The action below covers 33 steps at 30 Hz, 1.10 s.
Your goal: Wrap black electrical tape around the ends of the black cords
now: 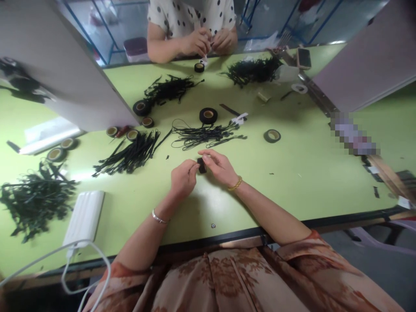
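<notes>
A small black piece [202,166], perhaps a bit of tape, is between my two hands above the table's near middle. My left hand [184,175] pinches its left edge. The thumb of my right hand [221,168] presses against its top right, with the index finger reaching over it. My fingers partly cover the piece, so its exact kind is unclear. Just beyond my hands lies a bundle of thin black cords [198,135] with small ends. Behind that bundle sits a roll of black tape [208,115]. Another tape roll [272,135] lies to the right.
More black cords [131,154] and several tape rolls lie left, near an upright panel [84,65]. A white power bank [85,216] with a cable rests at the near left. Across the green table [292,182], a co-worker's hands [208,41] handle something small.
</notes>
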{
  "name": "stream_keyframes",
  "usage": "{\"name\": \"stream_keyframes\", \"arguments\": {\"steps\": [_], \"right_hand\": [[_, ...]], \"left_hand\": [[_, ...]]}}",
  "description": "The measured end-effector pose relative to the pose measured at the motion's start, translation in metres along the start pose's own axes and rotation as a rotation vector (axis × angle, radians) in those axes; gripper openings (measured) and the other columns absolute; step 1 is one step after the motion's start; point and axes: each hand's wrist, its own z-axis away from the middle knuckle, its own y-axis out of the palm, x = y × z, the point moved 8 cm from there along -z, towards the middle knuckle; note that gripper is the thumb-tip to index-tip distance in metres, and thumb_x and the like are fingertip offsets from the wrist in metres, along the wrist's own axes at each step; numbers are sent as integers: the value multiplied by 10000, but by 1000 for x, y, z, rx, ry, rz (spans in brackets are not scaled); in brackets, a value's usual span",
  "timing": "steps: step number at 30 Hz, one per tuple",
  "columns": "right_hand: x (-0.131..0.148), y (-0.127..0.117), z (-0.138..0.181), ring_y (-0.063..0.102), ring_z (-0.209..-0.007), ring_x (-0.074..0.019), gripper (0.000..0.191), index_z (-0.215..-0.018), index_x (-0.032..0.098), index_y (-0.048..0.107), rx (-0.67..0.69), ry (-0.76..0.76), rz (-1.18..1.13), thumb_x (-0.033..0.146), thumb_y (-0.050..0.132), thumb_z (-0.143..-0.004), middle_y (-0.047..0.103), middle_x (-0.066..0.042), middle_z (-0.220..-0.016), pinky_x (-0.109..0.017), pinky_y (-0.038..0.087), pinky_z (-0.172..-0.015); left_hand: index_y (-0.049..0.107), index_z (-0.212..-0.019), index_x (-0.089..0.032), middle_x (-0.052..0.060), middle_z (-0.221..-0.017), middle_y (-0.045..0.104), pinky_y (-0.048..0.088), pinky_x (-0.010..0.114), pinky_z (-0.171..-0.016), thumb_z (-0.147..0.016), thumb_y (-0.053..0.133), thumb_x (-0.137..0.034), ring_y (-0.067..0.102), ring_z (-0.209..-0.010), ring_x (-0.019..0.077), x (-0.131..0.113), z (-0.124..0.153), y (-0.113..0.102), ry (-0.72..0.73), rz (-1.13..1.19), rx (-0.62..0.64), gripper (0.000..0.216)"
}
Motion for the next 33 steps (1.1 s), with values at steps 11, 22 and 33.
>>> {"name": "stream_keyframes", "arguments": {"steps": [11,22,33], "right_hand": [[-24,-2,-4,479,-485,-73,481,-921,178,551,-66,270,-369,308,838,-558,472,129,-504,-245,410,-569],[1,-5,2,535,-491,-106,485,-913,243,410,-93,87,-326,355,799,-644,493,128,-518,-277,468,-578],[14,3,8,543,-504,-112,454,-865,222,460,8,61,-183,536,747,-709,561,68,-542,-246,406,-525]], "left_hand": [[643,-972,-201,72,-856,658,310,254,-597,-923,487,-292,587,-758,182,-18,11,29,118,-280,221,187],[591,-833,-183,60,-705,600,210,266,-552,-910,467,-277,514,-593,162,-14,12,35,94,-383,246,174],[569,-846,-207,-5,-581,545,257,264,-578,-895,463,-274,471,-516,156,12,2,-2,-149,-221,-34,135]]}}
